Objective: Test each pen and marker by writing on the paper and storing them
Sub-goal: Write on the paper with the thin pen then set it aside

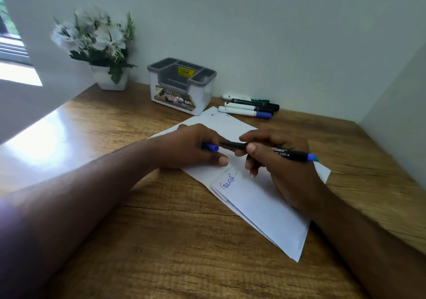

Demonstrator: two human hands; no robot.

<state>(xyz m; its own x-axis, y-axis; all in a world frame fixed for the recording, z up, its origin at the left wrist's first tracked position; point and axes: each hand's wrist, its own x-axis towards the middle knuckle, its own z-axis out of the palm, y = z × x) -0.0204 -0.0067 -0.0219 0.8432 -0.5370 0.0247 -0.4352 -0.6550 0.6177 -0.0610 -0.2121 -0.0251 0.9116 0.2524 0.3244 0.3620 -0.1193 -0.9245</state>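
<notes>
**Head view: capping a tested pen over the paper**

Head view shows a wooden desk (161, 241) against a pale wall. Items are listed left to right.

**Layout**
- A pot of white flowers (99, 43) stands at the far left corner.
- A grey and white organiser (182, 86) stands beside it near the wall. No pens are visible in its compartments.
- Folded paper (265, 206) lies in the middle of the desk. It carries one blue written word near its front edge.
- A cluster of markers (250, 107) lies beyond the paper, close to the wall, right of the organiser.

**Hands**
- Left hand (191, 146): fingers curled, pinching a blue cap (211, 147). The hand rests on the paper.
- Right hand (274, 158): fingers curled round a black pen (292, 154), held nearly level just above the paper. The tip end points left toward the cap. The blue rear end points right.
- Cap and tip are near each other. Motion blur hides whether they touch.

**Judged step**
The pen appears tested. Capping is likely the step in hand, with storage in the organiser to follow.

**Risks**
- Misaligned cap: the tip may strike the cap rim or a finger and leave ink on skin.
- Loosely seated cap: it may fall off in the organiser, and the tip may dry out.
- Low tip: an exposed tip close to the sheet may leave a stray mark.
- Reaching for the organiser: the arm may drag the loose paper or knock the markers, which can roll.
</notes>
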